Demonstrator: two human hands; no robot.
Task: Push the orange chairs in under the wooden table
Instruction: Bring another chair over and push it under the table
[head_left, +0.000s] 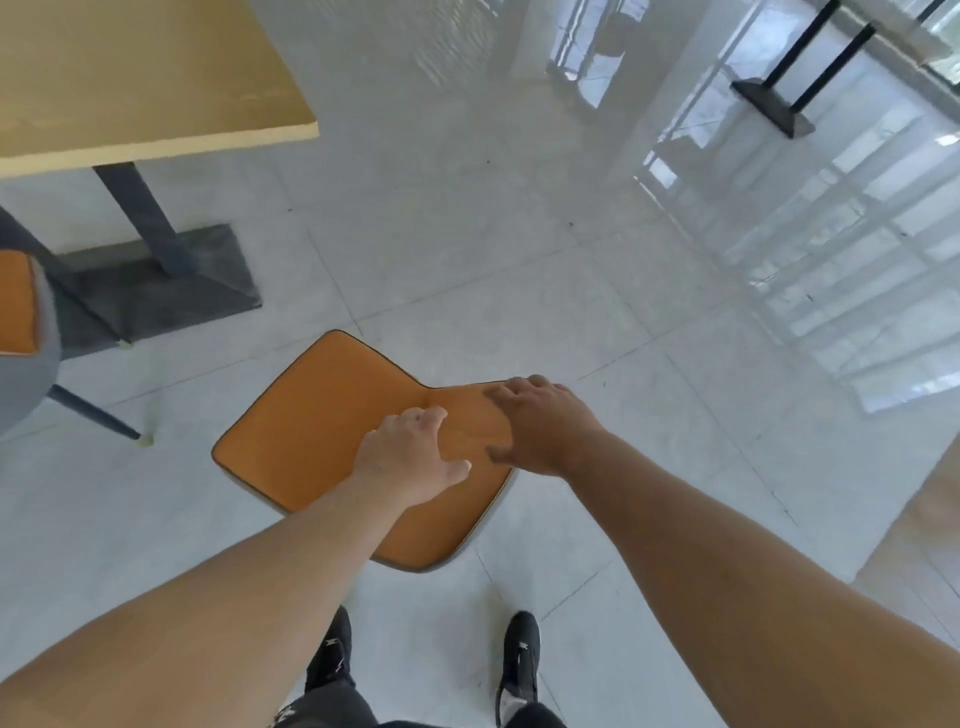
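An orange chair (322, 415) with a grey shell stands on the tiled floor in front of me, clear of the wooden table (130, 78) at the upper left. My left hand (410, 457) hovers over the chair's backrest with fingers curled and apart. At the backrest's far corner my right hand (540, 426) is spread, fingers apart. Neither hand is closed around the chair, and I cannot tell whether they touch it. A second orange chair (21, 306) shows partly at the left edge, close to the table.
The table stands on a dark post (140, 218) with a flat grey base plate (156, 280). The second chair's dark leg (93, 410) angles out over the floor. Another table's black base (774, 104) is at the far right. My black shoes (519, 649) are just behind the chair.
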